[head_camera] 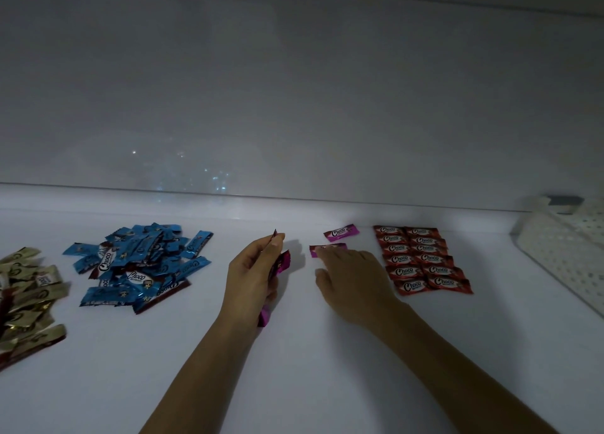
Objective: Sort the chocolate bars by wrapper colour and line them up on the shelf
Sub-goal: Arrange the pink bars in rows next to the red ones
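Observation:
On the white shelf [294, 352], red bars [423, 257] lie in two neat columns at the right. Left of them lies one purple bar [341, 232], and just below it a second purple bar [322, 250] under the fingertips of my right hand [351, 280], whose fingers lie flat on it. My left hand [251, 276] grips a bunch of purple bars [281, 262], one sticking out below the palm. A loose pile of blue bars [137, 263] sits at the left, and gold bars [26, 299] lie at the far left edge.
A white perforated plastic basket [568, 254] stands at the right end of the shelf. The shelf's white back wall [294, 106] rises just behind the bars.

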